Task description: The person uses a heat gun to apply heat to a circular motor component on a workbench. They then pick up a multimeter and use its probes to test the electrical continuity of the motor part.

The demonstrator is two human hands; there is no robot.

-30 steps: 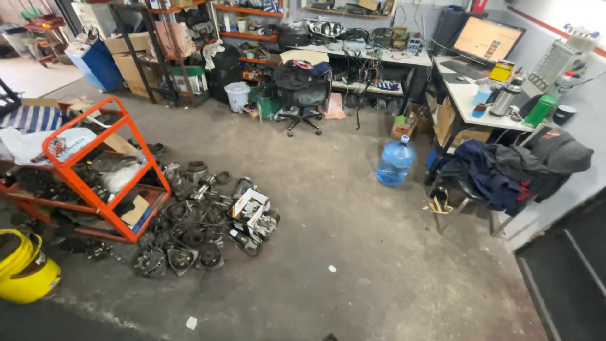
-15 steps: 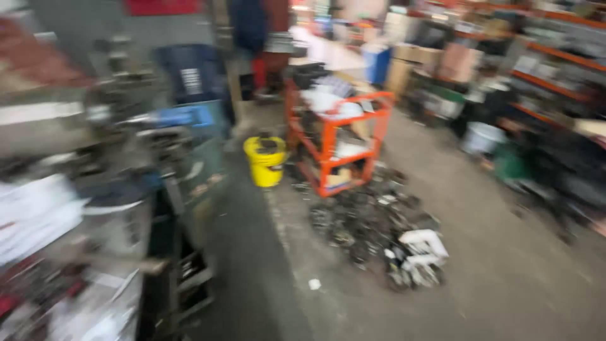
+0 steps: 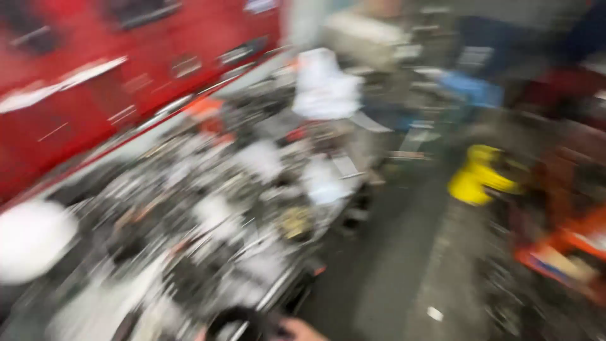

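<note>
Only a sliver of one hand (image 3: 302, 329) shows, at the bottom edge of the frame just right of centre; the blur hides which hand it is and whether it is clenched or loose. It sits right beside a dark round object (image 3: 230, 325) at the bottom edge, close enough that they may be touching, though a grip cannot be made out.

Above them, a cluttered workbench (image 3: 208, 208) fills the left and middle of the frame, running from the lower left up toward the top centre. It is heaped with grey metal parts and white scraps, all smeared by motion. A white crumpled cloth or bag (image 3: 325, 88) stands near its far end, upper centre. A white rounded object (image 3: 31, 239) lies at the left edge.

Behind the bench, a red cabinet (image 3: 95, 76) with drawer fronts fills the upper left.

To the right of the bench, a grey concrete floor (image 3: 404, 265) runs from the bottom up the middle right. A yellow bucket (image 3: 476, 177) stands on it at middle right. An orange cart (image 3: 568, 246) sits at the right edge, just beside the bucket. Something blue (image 3: 473, 88) lies in the upper right.
</note>
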